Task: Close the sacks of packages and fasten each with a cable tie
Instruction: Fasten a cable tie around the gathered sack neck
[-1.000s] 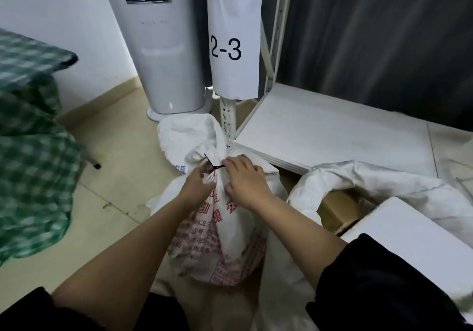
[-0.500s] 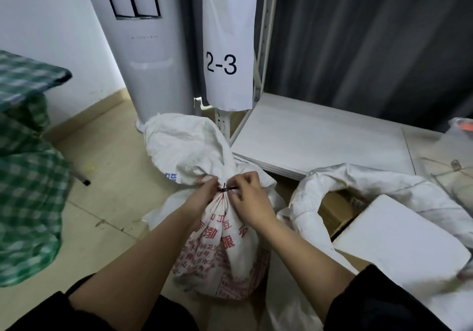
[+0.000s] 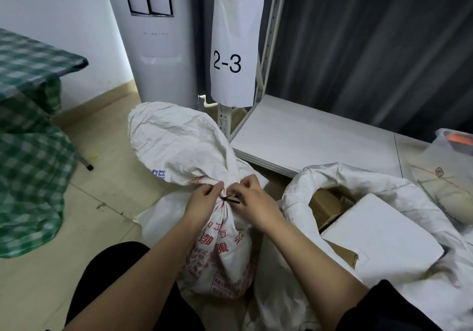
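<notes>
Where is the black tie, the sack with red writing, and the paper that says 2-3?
cable tie (image 3: 231, 200), head view, on its black tail sticking out.
printed sack (image 3: 225, 251), head view, on its red-lettered body.
2-3 sign (image 3: 234, 49), head view, on the white sheet's middle.

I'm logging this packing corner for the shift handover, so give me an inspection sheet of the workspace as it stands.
Surface: tiled floor; a small yellowish scrap lies on it.
Job's things: printed sack gathered at the neck, black cable tie around it; second sack open, white box inside.
Clutter: clear plastic bag on the low shelf board.
Hands: left hand grips the neck; right hand pinches the tie's tail.
Cables: nothing seen.
Surroundings: rack post with 2-3 label, white floor-standing unit, checked green cloth, dark curtain.
</notes>
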